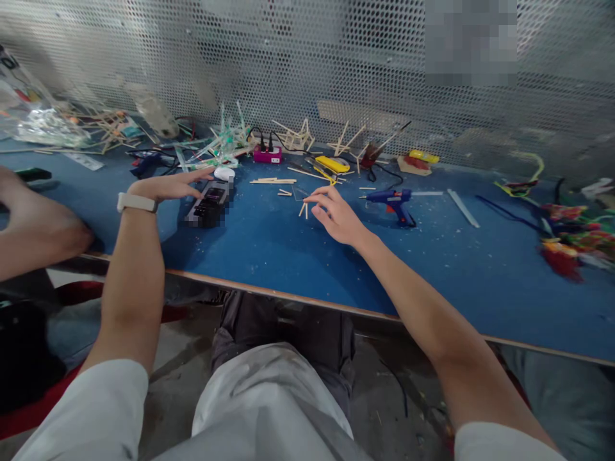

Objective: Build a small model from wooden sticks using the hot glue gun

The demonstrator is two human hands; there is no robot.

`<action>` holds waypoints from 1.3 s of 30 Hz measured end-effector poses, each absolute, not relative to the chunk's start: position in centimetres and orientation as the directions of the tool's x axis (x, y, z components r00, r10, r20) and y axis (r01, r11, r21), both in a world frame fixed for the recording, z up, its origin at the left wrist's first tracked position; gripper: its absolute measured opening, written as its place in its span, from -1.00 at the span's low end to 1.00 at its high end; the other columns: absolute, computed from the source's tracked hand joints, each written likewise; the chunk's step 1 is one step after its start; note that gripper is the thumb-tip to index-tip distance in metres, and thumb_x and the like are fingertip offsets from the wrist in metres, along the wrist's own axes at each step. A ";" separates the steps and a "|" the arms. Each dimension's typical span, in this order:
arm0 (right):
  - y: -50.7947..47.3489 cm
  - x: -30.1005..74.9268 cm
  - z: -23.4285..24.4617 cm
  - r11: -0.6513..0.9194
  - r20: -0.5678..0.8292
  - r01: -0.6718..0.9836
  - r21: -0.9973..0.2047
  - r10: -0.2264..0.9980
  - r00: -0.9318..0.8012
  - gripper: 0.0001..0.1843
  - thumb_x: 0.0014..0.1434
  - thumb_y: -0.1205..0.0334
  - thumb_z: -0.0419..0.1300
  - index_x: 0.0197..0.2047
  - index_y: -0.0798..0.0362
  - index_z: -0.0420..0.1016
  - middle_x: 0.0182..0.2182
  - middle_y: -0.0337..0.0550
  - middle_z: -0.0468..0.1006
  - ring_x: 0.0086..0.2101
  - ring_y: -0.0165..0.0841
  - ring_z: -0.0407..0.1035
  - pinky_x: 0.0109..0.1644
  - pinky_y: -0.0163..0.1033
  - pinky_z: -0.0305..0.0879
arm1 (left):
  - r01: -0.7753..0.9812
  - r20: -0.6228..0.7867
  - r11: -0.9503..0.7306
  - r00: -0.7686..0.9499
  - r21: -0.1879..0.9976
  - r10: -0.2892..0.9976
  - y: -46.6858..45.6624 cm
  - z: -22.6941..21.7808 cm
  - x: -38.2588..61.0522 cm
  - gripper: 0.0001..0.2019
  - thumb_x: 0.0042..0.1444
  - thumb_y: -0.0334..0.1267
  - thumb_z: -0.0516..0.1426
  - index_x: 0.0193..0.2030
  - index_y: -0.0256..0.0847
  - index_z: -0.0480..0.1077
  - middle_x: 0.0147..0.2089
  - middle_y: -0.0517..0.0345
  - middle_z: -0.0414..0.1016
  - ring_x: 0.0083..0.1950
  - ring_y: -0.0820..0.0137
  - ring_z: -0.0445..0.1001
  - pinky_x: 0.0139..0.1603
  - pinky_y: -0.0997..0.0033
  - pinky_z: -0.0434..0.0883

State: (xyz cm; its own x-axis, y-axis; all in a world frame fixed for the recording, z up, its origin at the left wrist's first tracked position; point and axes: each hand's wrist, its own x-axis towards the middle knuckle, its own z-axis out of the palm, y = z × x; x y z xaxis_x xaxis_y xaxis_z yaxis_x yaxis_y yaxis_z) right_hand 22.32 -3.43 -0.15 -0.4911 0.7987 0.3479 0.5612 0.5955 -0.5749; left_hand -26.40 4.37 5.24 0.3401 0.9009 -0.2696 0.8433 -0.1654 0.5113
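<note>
My left hand [168, 186], with a white band at its wrist, reaches over the left side of a dark phone [210, 203] lying on the table. Its fingers are stretched out, and the tips are near a white rounded case [224, 173]. My right hand [337, 216] is low over the table with its fingers slightly bent and the thumb apart. Its fingertips are at a small thin clear piece [300, 192] and a few short wooden sticks [306, 210]; whether they touch is unclear. To its right lies a blue glue gun [394, 200].
Behind are wooden stick frames [300, 136], a pink power adapter [268, 154] and a yellow cutter [332, 164]. Tangled wires [571, 234] lie right; a clear glue stick [463, 208] is nearer. Another person's arm [36, 221] rests left. A perforated metal screen [288, 64] backs the blue table [269, 256].
</note>
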 end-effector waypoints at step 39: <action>-3.4 22.2 -0.3 0.597 0.364 0.557 -0.578 0.799 -0.478 -0.12 0.57 -0.63 -0.12 0.38 -0.17 0.66 0.35 0.10 0.50 0.07 -0.04 0.55 0.11 0.14 0.64 | 0.844 -0.186 -0.206 0.335 0.495 0.924 5.4 4.4 -26.8 -0.07 0.44 -0.37 0.29 0.85 -0.29 0.02 0.80 -0.22 0.29 0.75 0.19 0.32 0.79 0.19 0.15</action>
